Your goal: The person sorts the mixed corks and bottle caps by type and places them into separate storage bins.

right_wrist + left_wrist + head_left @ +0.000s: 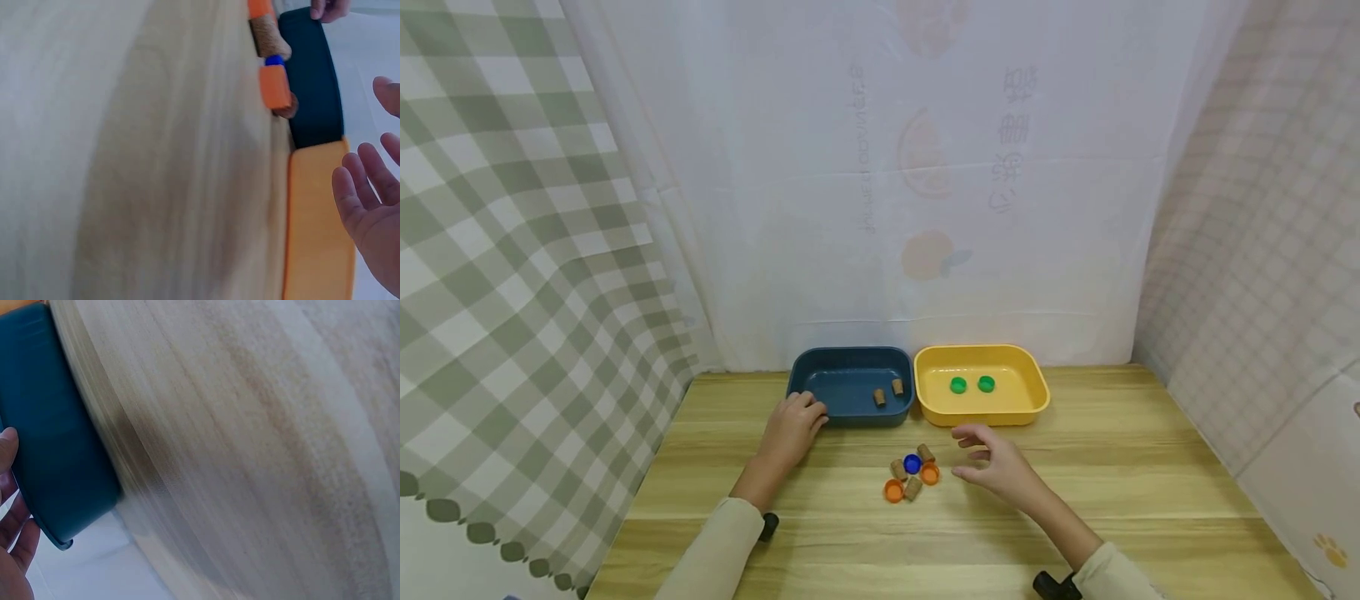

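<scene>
My left hand [791,427] grips the rim of the dark blue tray [831,412] at its front left corner. In the left wrist view the thumb and fingers lie around that edge. Two corks [880,397] lie inside this tray, toward its right end. My right hand [1000,468] hovers with fingers spread and lightly bent, holding nothing, just right of a small pile. That pile has three corks [913,488], two orange bottle caps [893,491] and one blue bottle cap [912,464]. Two green bottle caps [958,385] lie in the yellow tray [982,418].
Both trays stand side by side at the back of the wooden table [865,550], close to a white cloth [820,250]. Checked cloth [542,267] hangs on the left and a pale grid-patterned cloth [1247,250] on the right. Each wrist carries a black strap mount [768,527].
</scene>
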Action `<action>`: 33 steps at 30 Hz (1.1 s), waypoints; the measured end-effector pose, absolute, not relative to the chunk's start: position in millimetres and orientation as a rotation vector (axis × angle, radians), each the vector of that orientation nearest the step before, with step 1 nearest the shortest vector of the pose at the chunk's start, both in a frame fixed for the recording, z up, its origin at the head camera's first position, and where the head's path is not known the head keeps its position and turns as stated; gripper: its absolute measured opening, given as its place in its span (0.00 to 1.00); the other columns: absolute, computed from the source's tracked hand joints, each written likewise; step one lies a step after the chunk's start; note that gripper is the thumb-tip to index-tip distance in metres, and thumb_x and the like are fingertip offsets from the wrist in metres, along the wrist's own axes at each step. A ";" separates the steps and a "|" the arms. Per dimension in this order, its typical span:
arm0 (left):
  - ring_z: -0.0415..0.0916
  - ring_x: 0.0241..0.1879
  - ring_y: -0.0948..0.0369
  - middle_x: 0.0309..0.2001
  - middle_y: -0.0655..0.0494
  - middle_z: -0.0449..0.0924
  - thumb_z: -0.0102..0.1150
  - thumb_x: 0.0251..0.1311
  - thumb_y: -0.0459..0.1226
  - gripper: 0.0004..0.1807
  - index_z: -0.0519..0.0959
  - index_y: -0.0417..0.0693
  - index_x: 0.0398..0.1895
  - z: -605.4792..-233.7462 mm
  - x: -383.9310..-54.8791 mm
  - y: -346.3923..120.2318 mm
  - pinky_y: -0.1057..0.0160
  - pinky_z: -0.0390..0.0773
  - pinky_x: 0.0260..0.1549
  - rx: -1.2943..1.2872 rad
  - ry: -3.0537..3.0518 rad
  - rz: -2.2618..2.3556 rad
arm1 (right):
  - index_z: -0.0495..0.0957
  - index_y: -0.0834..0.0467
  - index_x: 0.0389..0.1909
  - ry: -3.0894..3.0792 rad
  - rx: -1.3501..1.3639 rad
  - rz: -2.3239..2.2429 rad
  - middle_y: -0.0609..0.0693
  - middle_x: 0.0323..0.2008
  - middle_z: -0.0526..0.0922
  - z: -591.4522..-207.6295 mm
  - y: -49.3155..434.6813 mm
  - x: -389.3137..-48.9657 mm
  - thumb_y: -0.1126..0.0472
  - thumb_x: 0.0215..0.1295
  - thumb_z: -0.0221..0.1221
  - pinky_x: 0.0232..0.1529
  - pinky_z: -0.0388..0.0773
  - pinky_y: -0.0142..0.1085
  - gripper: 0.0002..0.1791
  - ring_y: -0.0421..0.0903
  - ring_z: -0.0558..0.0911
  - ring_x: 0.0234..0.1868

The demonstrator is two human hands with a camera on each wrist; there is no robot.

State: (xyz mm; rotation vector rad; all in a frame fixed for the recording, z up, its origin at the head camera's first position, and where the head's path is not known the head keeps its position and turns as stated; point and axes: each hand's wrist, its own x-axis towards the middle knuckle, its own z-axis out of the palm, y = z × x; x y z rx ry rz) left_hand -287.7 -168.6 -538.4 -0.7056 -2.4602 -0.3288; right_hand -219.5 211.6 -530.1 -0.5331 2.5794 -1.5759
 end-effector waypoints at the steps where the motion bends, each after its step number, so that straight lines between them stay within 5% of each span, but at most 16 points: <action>1: 0.72 0.31 0.57 0.32 0.57 0.79 0.75 0.58 0.36 0.04 0.87 0.51 0.33 -538.2 -287.4 -168.7 0.59 0.76 0.33 -0.704 -2.460 -0.327 | 0.75 0.65 0.63 2.584 -0.537 -1.558 0.65 0.60 0.79 -531.9 209.3 -219.6 0.65 0.60 0.73 0.58 0.80 0.53 0.31 0.63 0.79 0.59; 23: 0.72 0.30 0.57 0.31 0.57 0.78 0.76 0.57 0.35 0.05 0.87 0.50 0.32 -539.1 -287.6 -169.6 0.58 0.75 0.32 -0.714 -2.452 -0.335 | 0.80 0.60 0.54 2.725 -0.592 -1.239 0.50 0.47 0.83 -557.3 180.1 -220.7 0.61 0.56 0.77 0.46 0.82 0.36 0.25 0.47 0.82 0.47; 33: 0.72 0.31 0.56 0.31 0.57 0.78 0.76 0.57 0.36 0.05 0.87 0.51 0.32 -536.5 -286.5 -168.7 0.58 0.75 0.33 -0.708 -2.460 -0.343 | 0.82 0.57 0.51 2.820 -0.686 -1.148 0.49 0.44 0.82 -559.0 177.3 -221.1 0.64 0.54 0.77 0.46 0.82 0.39 0.23 0.46 0.81 0.44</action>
